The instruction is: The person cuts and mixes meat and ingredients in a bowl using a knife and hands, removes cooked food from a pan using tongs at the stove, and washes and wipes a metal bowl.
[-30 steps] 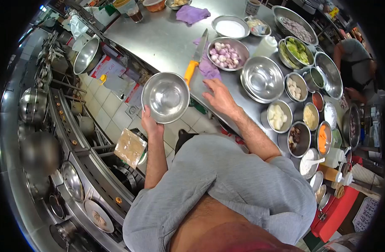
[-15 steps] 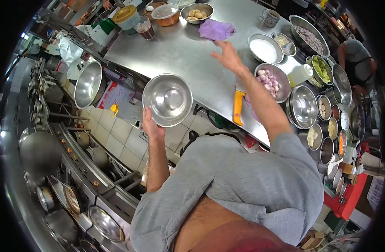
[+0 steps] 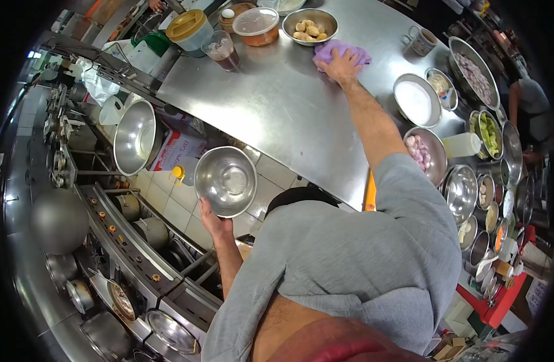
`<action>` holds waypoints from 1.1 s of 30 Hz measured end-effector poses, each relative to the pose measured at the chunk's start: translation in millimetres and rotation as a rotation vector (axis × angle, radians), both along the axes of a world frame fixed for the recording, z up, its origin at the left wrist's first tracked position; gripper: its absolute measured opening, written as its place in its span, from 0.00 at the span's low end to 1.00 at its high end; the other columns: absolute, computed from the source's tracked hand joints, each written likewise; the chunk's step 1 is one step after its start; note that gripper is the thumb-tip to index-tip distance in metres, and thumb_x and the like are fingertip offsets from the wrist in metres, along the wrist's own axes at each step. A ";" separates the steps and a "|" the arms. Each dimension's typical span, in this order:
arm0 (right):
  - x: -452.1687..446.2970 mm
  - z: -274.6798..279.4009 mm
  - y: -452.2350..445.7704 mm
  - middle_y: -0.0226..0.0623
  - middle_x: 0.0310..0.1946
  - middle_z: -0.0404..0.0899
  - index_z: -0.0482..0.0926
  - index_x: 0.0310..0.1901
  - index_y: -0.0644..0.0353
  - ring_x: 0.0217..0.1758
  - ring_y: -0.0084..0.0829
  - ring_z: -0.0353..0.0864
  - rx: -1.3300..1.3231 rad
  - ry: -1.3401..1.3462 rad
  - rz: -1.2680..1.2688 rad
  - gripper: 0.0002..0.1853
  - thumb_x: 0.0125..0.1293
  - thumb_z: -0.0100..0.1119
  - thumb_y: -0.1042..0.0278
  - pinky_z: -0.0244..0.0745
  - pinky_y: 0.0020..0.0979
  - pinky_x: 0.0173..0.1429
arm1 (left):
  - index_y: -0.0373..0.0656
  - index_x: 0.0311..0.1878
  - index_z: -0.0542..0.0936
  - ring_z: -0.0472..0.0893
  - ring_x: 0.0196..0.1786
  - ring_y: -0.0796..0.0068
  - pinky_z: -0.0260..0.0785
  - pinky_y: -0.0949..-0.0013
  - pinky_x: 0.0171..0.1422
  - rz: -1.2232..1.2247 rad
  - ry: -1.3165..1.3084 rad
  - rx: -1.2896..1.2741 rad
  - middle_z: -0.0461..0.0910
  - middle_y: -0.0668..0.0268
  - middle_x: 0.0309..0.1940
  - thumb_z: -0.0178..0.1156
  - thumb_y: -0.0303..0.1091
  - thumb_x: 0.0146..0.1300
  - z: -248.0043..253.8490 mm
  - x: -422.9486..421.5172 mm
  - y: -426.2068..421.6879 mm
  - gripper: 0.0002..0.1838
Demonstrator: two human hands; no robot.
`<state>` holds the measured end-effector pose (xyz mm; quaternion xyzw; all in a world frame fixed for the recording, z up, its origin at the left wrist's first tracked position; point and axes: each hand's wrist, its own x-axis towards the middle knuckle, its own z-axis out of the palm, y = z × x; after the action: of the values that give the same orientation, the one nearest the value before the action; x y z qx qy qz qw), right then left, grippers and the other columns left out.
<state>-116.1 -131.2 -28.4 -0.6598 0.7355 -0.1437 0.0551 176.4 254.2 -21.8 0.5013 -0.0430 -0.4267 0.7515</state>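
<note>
My left hand (image 3: 216, 222) grips the lower left rim of an empty steel bowl (image 3: 227, 181), held out over the floor beside the table. My right arm reaches across the steel table (image 3: 259, 90), and my right hand (image 3: 342, 66) lies on a crumpled purple cloth (image 3: 358, 55), fingers spread and pressed into it. Just behind the cloth stands a steel bowl of small yellowish pieces (image 3: 310, 28). The orange handle (image 3: 370, 192) of the knife shows beside my right upper arm; its blade is hidden.
A glass of dark liquid (image 3: 224, 53), an orange-filled tub (image 3: 256, 27) and a yellow-lidded container (image 3: 189, 30) stand at the table's far left. Bowls, including one of shallots (image 3: 419, 151), line the right side. The stove (image 3: 126, 241) is at left. Another person (image 3: 530, 99) is at far right.
My right hand has moved from over the knife handle, forward across the table, onto the purple cloth. My left hand still holds the bowl, now slightly lower in view.
</note>
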 end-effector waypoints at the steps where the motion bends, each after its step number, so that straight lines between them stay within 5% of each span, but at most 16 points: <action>1: 6.2 -6.2 3.3 0.52 0.62 0.59 0.65 0.61 0.53 0.68 0.51 0.52 0.006 -0.004 0.001 0.38 0.53 0.57 0.37 0.47 0.57 0.68 | 0.39 0.64 0.61 0.69 0.62 0.61 0.64 0.54 0.65 0.018 0.004 0.043 0.67 0.59 0.60 0.42 0.40 0.71 0.9 2.5 -4.9 0.22; 6: 51.6 -47.1 116.2 0.50 0.50 0.68 0.74 0.50 0.49 0.55 0.52 0.65 -0.351 0.026 0.458 0.25 0.46 0.62 0.62 0.61 0.51 0.59 | 0.39 0.63 0.63 0.69 0.61 0.60 0.64 0.54 0.64 -0.044 0.024 0.026 0.68 0.58 0.59 0.42 0.39 0.70 -0.9 33.8 -58.5 0.22; 8: 73.7 -48.1 180.2 0.49 0.49 0.68 0.75 0.49 0.50 0.53 0.50 0.67 -0.295 -0.133 0.718 0.24 0.45 0.62 0.66 0.64 0.49 0.58 | 0.39 0.62 0.63 0.70 0.61 0.60 0.64 0.54 0.64 -0.075 0.057 0.025 0.68 0.59 0.59 0.42 0.39 0.70 -4.4 52.3 -87.2 0.21; 14: 84.0 9.1 88.6 0.50 0.48 0.68 0.70 0.58 0.46 0.53 0.52 0.66 -0.029 -0.494 0.386 0.28 0.51 0.59 0.65 0.65 0.46 0.56 | 0.41 0.62 0.64 0.71 0.59 0.63 0.65 0.57 0.63 -0.257 -0.002 -0.056 0.69 0.61 0.58 0.42 0.38 0.70 9.3 98.7 -145.5 0.20; 21: 145.6 -10.9 5.8 0.42 0.57 0.67 0.71 0.58 0.40 0.62 0.44 0.63 -0.063 0.103 0.207 0.26 0.56 0.57 0.47 0.59 0.52 0.59 | 0.39 0.63 0.62 0.71 0.58 0.66 0.65 0.62 0.61 -0.395 -0.034 -0.056 0.68 0.60 0.57 0.43 0.40 0.70 11.2 115.1 -168.1 0.22; 25: 150.3 -28.1 126.1 0.41 0.55 0.69 0.76 0.49 0.42 0.57 0.43 0.66 -0.266 0.012 0.450 0.21 0.51 0.62 0.57 0.61 0.47 0.58 | 0.38 0.61 0.65 0.73 0.52 0.69 0.67 0.66 0.56 -0.460 -0.083 -0.101 0.71 0.60 0.53 0.44 0.38 0.70 20.3 109.1 -192.9 0.20; 28: 118.8 -27.8 227.8 0.42 0.52 0.71 0.77 0.46 0.47 0.53 0.44 0.68 -0.213 -0.060 0.362 0.21 0.46 0.63 0.70 0.65 0.42 0.54 | 0.37 0.59 0.67 0.74 0.51 0.72 0.67 0.69 0.54 -0.508 -0.114 -0.092 0.74 0.61 0.49 0.45 0.36 0.70 21.0 101.1 -216.0 0.18; 33: 84.8 28.7 234.3 0.42 0.53 0.70 0.77 0.46 0.45 0.55 0.45 0.68 -0.344 -0.251 0.339 0.24 0.43 0.60 0.75 0.67 0.42 0.53 | 0.35 0.57 0.70 0.73 0.49 0.76 0.65 0.73 0.55 -0.718 -0.165 -0.140 0.76 0.63 0.46 0.46 0.31 0.70 10.7 48.2 -243.5 0.16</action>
<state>-31.3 103.0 0.3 -0.7502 0.5666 -0.3362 0.0562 224.6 10.6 -11.1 0.4344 -0.3057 -0.6172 0.5805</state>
